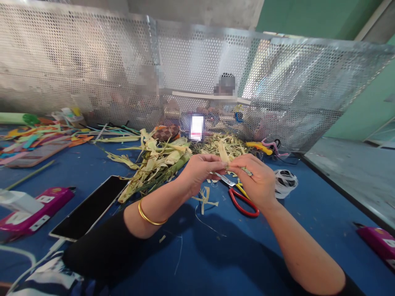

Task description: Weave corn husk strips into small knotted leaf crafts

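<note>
Both hands meet above the blue table [271, 263], pinching a pale strip of dried husk [222, 151] that stands up between them. My left hand [202, 170] has its thumb and fingers closed on the strip's lower end. From the other side my right hand [254, 179] grips the same end; the fingertips hide the exact hold. Beneath the hands lie red-handled scissors [243, 203], partly covered by my right hand. A small knotted husk piece [205, 200] rests on the table just in front, near a thin clear thread [210, 227].
A heap of husks and stalks [160, 164] lies left of centre, with shredded bits [226, 142] behind. A tablet [92, 205] and magenta power strip [40, 209] are at left. A white thread coil [285, 183] sits at right. Perforated metal panels [197, 53] stand behind.
</note>
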